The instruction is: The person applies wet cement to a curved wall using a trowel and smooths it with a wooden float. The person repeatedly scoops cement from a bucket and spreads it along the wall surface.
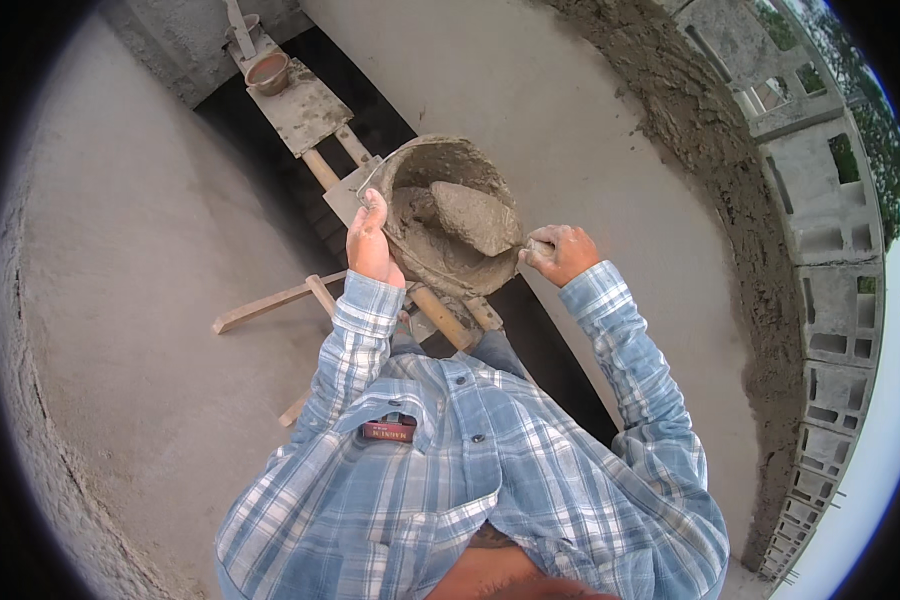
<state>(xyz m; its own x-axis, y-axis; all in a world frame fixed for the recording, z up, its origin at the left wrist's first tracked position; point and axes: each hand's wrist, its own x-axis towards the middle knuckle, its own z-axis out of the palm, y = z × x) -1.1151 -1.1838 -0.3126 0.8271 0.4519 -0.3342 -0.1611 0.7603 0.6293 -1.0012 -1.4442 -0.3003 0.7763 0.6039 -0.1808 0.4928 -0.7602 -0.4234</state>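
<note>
In front of my body a bucket [402, 190] tilts with its mouth toward me, its inside coated with wet grey mortar [420, 235]. My left hand [372, 243] is closed on the bucket's left side, near the wire handle, with its fingers partly hidden. At the right rim my right hand [562, 253] is curled in a fist around the end of a trowel [477, 217]. The trowel's mortar-covered blade lies inside the bucket's mouth; its handle is mostly hidden by my fingers.
A narrow scaffold of planks and poles [448, 318] runs beneath me, with dark gaps beside it. Further along, a mortar-stained board [305, 112] carries a reddish bowl [268, 74]. Smooth grey walls stand on both sides; rough mortar [715, 170] and hollow concrete blocks [820, 195] top the right one.
</note>
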